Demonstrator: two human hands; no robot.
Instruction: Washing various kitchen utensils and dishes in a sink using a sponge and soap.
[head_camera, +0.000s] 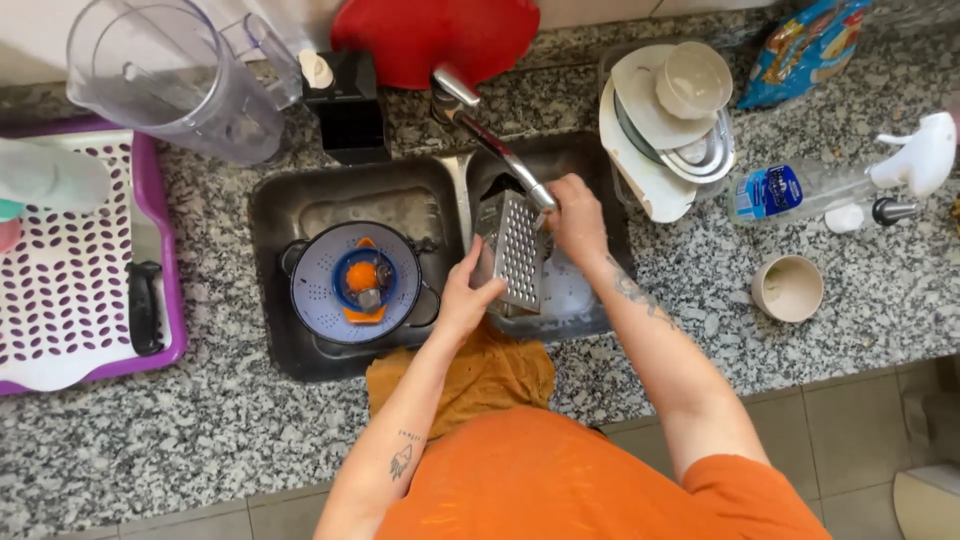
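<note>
Gripping a metal box grater (512, 252) over the right basin of a double sink (300, 205), the person works with both hands: the left hand (466, 296) is clamped on the grater's lower edge, and the right hand (574, 215) is closed around its top, just under the end of the faucet spout (497, 150), which crosses above the grater. Whitish water or a plate lies below in that basin; which one cannot be told.

One pale blue colander (318, 290) sits in the left basin, holding an orange and blue juicer piece (361, 282). Behind the sink stand one red cutting board (435, 35) and one black block (349, 108). One clear plastic jug (180, 80) stands at the upper left, tilted, beside a purple-rimmed white draining tray (70, 290) with a black handle (145, 305) on it.

Right of the sink, a stack of white plates and lids (650, 150) carries one upturned cup (692, 80). A second cup (788, 288) stands alone on the granite counter (200, 430), upright. One clear bottle (790, 190) lies on its side, next to one white spray bottle (915, 160). One blue snack bag (805, 45) rests at the back.
</note>
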